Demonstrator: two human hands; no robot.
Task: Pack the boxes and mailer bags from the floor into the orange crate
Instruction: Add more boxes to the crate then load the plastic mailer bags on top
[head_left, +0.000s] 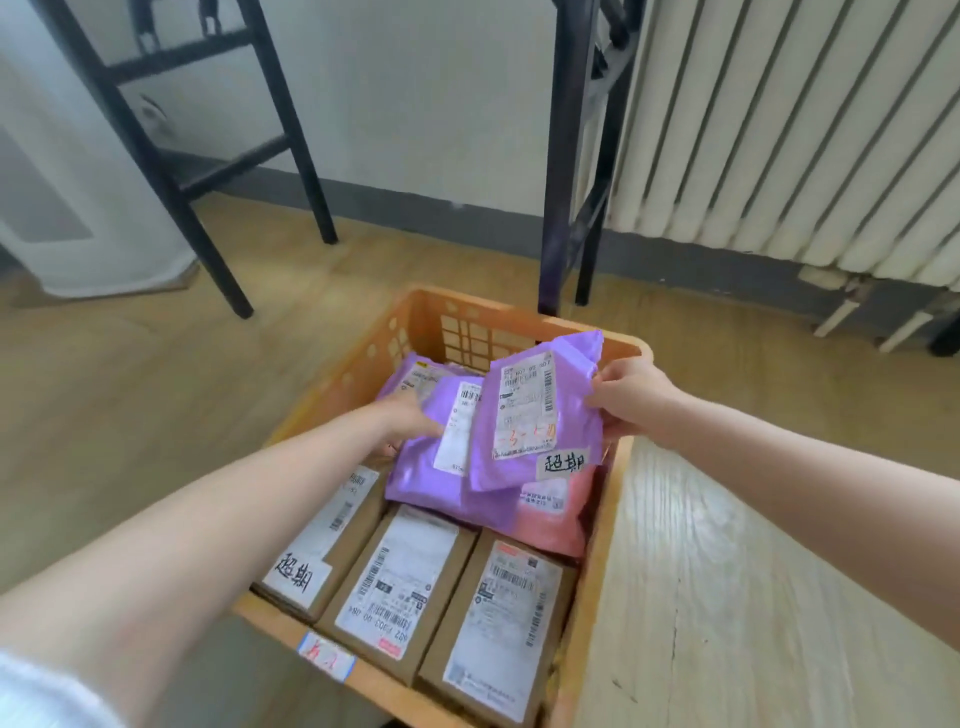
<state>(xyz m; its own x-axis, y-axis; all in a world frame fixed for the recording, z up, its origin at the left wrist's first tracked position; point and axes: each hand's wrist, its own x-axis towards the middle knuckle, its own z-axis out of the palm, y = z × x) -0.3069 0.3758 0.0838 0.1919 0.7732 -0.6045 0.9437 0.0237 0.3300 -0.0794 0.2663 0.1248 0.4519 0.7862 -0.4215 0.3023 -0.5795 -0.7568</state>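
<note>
Three boxes (441, 587) fill the lower part of your orange crate (597, 561), centre frame; purple mailers (452, 467) lie above them. Your right hand (631, 397) pinches the top mailer (566, 415) by its edge. Your left hand (410, 418) presses another; finger spread unclear.

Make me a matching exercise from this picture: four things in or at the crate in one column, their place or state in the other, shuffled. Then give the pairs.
Things
1. top purple mailer bag
2. pink mailer bag
3. cardboard boxes
4. blue-edged label

Places or states
A. stuck on the orange crate's near rim
B. side by side in the near end of the crate
C. pinched at its edge by the right hand
D. partly covered by purple bags, by the right wall

Pairs: 1-C, 2-D, 3-B, 4-A
</note>
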